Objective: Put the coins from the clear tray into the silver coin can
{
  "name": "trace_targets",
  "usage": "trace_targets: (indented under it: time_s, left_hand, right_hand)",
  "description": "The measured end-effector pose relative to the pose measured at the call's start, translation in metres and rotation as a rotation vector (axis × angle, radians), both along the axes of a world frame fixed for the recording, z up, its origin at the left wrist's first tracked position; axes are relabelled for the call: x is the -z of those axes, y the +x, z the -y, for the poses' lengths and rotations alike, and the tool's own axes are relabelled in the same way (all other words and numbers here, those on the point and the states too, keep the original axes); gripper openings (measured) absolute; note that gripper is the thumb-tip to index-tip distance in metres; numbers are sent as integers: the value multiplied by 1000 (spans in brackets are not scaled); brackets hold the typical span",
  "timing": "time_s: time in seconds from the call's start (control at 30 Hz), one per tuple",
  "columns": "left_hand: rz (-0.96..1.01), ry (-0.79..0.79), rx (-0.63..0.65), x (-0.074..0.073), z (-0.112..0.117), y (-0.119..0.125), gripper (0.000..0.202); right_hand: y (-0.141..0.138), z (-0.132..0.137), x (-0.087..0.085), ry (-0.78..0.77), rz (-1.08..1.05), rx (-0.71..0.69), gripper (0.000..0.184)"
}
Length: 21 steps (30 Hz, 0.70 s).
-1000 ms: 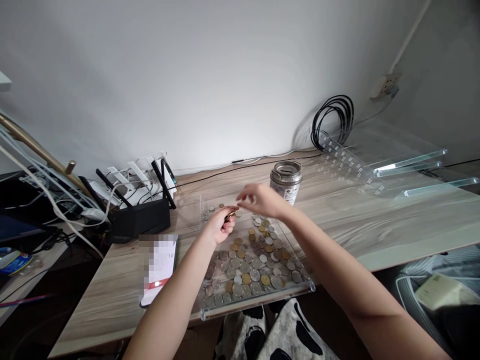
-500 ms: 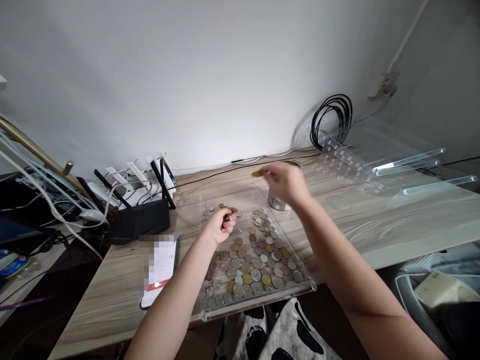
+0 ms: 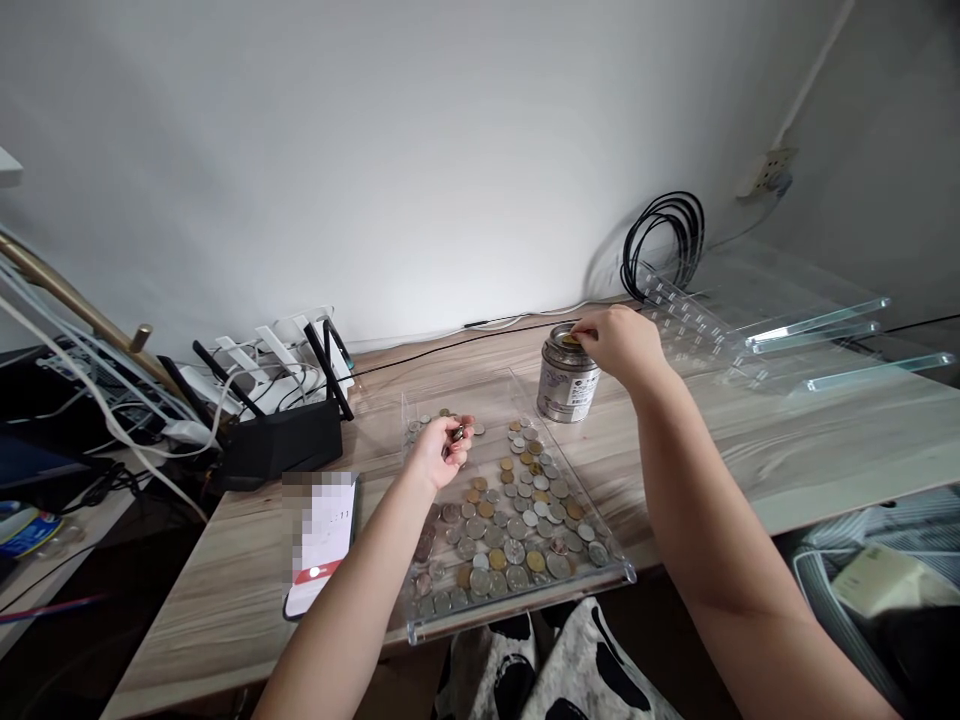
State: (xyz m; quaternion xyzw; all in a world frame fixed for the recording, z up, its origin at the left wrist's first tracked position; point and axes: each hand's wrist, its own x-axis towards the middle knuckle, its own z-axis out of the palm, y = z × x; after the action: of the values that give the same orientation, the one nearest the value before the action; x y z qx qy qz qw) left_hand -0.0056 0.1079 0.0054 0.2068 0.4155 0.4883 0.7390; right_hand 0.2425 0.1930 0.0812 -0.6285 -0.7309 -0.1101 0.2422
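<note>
A clear plastic tray lies on the wooden desk, covered with several silver and brass coins. My left hand hovers over the tray's far left part, its fingers curled around a few coins. My right hand is at the top of a metal tin that stands just beyond the tray, pinching a brass coin at the tin's lid.
A phone lies left of the tray. A black router with antennas and tangled cables sits at the back left. Clear acrylic stands and a coiled black cable are at the back right. The desk's front edge is near my lap.
My right hand took a coin from my left hand over the tray and carried it right and away to the tin's top. My left hand stayed in place, still closed.
</note>
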Motion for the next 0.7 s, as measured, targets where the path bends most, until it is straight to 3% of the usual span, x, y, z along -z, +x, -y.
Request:
trace_targets:
  time_s: [0.13, 0.2, 0.27, 0.33, 0.4, 0.6, 0.7]
  left_hand:
    - [-86, 79, 12, -1, 2, 2, 21]
    - [-122, 136, 44, -3, 4, 4, 25]
    - [-149, 199, 92, -4, 6, 5, 29]
    - [-173, 263, 150, -6, 9, 5, 32]
    - [-191, 310, 200, -7, 11, 6, 32]
    - [-117, 309, 242, -6, 12, 8, 31]
    - [-78, 260, 233, -6, 10, 8, 25]
  right_hand:
    - [-10, 9, 3, 147, -144, -27, 27]
    - [-30, 20, 9, 208, -278, -142, 28]
    - [-56, 31, 18, 53, -367, -376, 27]
    - [-82, 41, 29, -231, -383, -634, 28]
    - [-99, 45, 39, -449, -390, -791, 31]
    - [-98, 36, 48, -710, -590, -990, 26]
    - [-96, 37, 46, -707, -596, -970, 28]
